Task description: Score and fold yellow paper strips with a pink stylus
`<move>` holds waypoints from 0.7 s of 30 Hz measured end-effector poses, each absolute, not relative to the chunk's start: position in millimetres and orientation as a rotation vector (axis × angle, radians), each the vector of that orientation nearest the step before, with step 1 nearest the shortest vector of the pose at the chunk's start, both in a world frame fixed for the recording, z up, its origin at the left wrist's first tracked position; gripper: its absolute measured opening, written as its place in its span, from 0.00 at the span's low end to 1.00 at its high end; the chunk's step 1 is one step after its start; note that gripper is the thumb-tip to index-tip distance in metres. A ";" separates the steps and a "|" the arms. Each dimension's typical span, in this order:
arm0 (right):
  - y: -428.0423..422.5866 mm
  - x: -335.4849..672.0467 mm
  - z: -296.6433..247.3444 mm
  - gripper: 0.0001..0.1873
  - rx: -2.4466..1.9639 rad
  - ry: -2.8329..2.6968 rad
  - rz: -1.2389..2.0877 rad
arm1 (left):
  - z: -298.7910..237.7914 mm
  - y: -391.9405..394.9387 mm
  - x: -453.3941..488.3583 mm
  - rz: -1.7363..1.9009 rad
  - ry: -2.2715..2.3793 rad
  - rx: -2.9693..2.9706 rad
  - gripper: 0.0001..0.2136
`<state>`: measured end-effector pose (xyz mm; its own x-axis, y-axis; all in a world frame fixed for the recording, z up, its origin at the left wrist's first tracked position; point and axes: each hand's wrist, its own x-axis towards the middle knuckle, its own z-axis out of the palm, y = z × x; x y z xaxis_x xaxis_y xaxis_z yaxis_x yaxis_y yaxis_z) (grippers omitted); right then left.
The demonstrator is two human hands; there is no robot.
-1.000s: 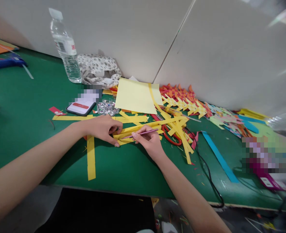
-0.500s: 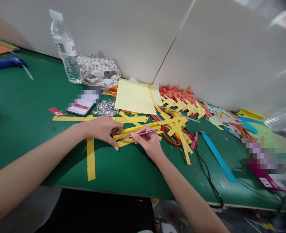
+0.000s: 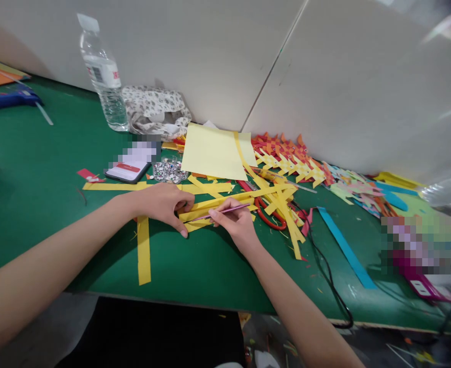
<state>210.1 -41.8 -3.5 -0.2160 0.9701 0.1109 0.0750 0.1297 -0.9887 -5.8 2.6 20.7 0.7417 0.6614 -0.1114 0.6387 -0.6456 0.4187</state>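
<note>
My left hand [image 3: 164, 206] lies over yellow paper strips [image 3: 200, 205], its thumb and curled fingers gripping their left end against the table. In my right hand [image 3: 235, 220] is a slim purple pen-like tool [image 3: 231, 208], held like a pencil. Its thin dark tip points left, resting at the lower yellow strip close to my left thumb. Whether the tip is a blade or a point I cannot tell. More yellow strips [image 3: 286, 220] lie crossed to the right, over red-handled scissors [image 3: 270, 217]. Another strip [image 3: 144, 255] extends toward the front edge below my left wrist.
Behind my hands are a pale yellow sheet [image 3: 215, 153], a pack of googly eyes [image 3: 167, 170], a phone [image 3: 131, 163] and a water bottle [image 3: 104, 82]. Woven paper pieces [image 3: 290, 158] line the wall. A black cable [image 3: 327, 266] and blue strip [image 3: 346, 248] lie right.
Very little differs. The purple tool in my right hand has shifted very slightly; my left hand stays in place on the yellow strips.
</note>
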 end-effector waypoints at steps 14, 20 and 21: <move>-41.5 210.4 -5.5 0.15 -1.059 -1.469 1.231 | 21.2 2.5 -6.0 0.088 0.977 2.511 0.24; -42.3 210.3 -4.7 0.15 -1.070 -1.509 1.205 | 21.4 1.2 -5.6 0.117 0.967 2.505 0.24; -42.4 210.3 -4.5 0.15 -1.067 -1.511 1.207 | 21.0 0.7 -5.0 0.126 0.971 2.512 0.23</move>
